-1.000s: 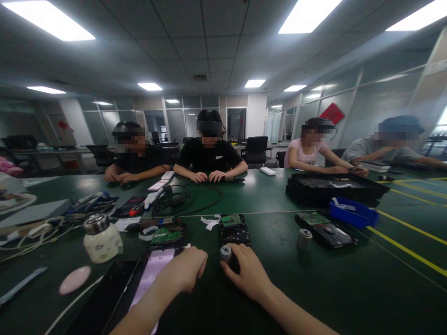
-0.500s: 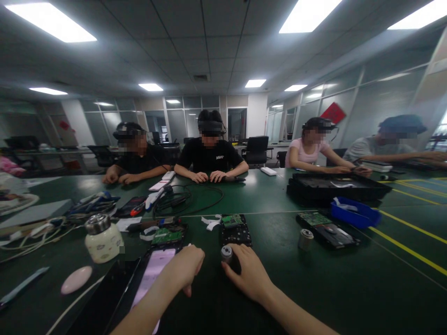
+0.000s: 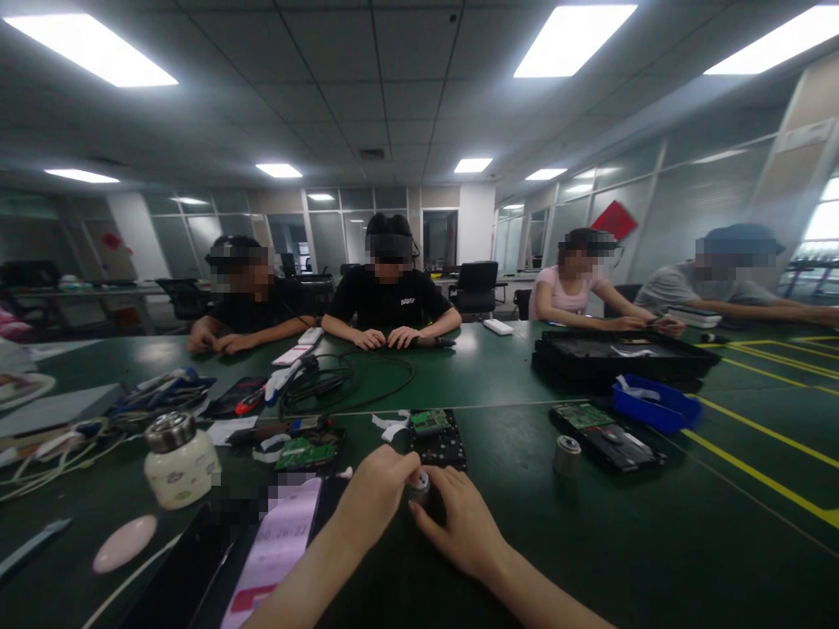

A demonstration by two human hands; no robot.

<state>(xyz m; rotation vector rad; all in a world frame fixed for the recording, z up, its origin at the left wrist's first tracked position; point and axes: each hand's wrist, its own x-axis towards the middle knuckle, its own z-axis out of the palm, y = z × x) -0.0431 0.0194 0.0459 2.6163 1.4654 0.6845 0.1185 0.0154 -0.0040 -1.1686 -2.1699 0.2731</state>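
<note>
A small silver metal cylinder [image 3: 418, 491] with dark openings in its top stands on the green table in front of me. My right hand [image 3: 462, 515] curls around it, thumb on the near side and fingers on the far side. My left hand [image 3: 384, 480] is closed, with its fingertips at the cylinder's top; anything pinched there is too small or hidden to make out. Just beyond lies a black drive with a green circuit board [image 3: 429, 423]. Beneath my left forearm is a phone with a lit pinkish screen [image 3: 281, 533].
On the right are a second metal cylinder [image 3: 567, 456], another drive [image 3: 609, 437], a blue bin [image 3: 655, 406] and a black tray [image 3: 622, 354]. A cream bottle [image 3: 182, 472], pink oval object [image 3: 124, 543] and cables lie left. Several people sit across the table.
My left hand has moved right from over the phone to the top of the metal cylinder. My right hand stays around the cylinder. The view has shifted slightly.
</note>
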